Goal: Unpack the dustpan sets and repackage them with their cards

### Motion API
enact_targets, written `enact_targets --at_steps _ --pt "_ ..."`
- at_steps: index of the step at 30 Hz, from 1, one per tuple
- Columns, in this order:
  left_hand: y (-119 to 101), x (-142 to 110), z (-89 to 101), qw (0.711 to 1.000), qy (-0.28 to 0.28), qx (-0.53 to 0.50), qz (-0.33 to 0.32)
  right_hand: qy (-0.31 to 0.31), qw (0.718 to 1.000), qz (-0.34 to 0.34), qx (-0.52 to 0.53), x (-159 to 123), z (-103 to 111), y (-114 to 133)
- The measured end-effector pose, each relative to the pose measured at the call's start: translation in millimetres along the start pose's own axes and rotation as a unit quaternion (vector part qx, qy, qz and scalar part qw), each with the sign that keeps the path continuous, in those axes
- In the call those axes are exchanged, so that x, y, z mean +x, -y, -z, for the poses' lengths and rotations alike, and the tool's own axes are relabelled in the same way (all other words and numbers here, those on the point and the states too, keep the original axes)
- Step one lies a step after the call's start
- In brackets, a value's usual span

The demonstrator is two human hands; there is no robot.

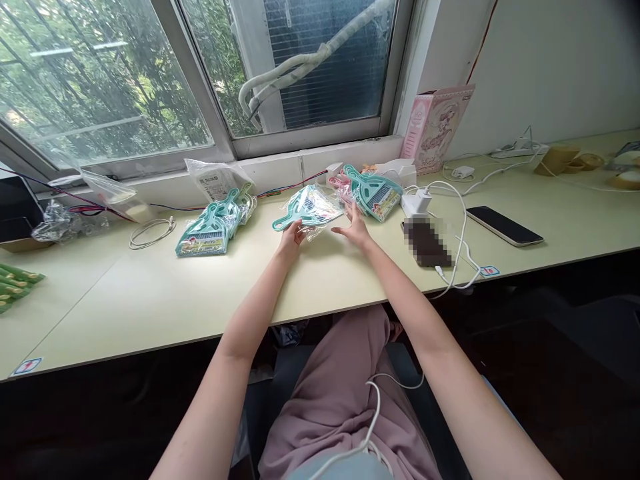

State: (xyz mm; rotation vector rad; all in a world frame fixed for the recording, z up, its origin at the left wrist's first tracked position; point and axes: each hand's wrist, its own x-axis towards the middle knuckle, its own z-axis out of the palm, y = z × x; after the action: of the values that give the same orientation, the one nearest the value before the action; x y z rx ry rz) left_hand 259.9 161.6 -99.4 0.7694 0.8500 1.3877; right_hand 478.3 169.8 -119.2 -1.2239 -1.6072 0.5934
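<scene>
A teal plastic dustpan set in a clear bag (309,208) lies on the pale green table (150,300) in front of me. My left hand (291,237) grips its near left edge, fingers closed on the bag. My right hand (354,229) hovers open just right of it, fingers spread, close to the bag's edge. A stack of the same teal packaged sets (214,223) lies to the left. Another pile with teal and pink sets (370,190) rests to the right, near the window sill.
A phone (504,225) lies at the right, a blurred dark object (427,242) and a white charger with cables (417,200) beside it. A pink box (435,127) leans on the wall. Plastic bags (107,193) and a coiled cable (150,233) sit at the left.
</scene>
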Motion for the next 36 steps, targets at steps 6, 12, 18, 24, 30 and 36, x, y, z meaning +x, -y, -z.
enact_targets --at_steps 6,12,18,24,30,36 --pt "2 -3 -2.5 1.000 0.007 0.019 0.017 -0.055 0.995 0.061 -0.048 -6 2 9" --pt "5 3 -3.3 1.000 -0.016 0.004 0.024 -0.037 0.971 0.128 -0.198 -17 7 18" --pt "1 -1 -2.6 0.999 0.007 0.022 0.027 0.001 0.923 0.139 -0.358 -28 8 34" --pt "10 -17 -16.2 0.989 0.143 -0.014 -0.036 0.025 0.876 0.145 -0.459 -35 -2 55" --pt "24 -20 -25.6 0.986 0.161 0.034 0.018 0.097 0.866 0.179 -0.457 -41 -17 58" --pt "16 -14 -14.9 0.994 0.086 0.067 0.009 0.122 0.920 0.148 -0.342 -40 -22 54"
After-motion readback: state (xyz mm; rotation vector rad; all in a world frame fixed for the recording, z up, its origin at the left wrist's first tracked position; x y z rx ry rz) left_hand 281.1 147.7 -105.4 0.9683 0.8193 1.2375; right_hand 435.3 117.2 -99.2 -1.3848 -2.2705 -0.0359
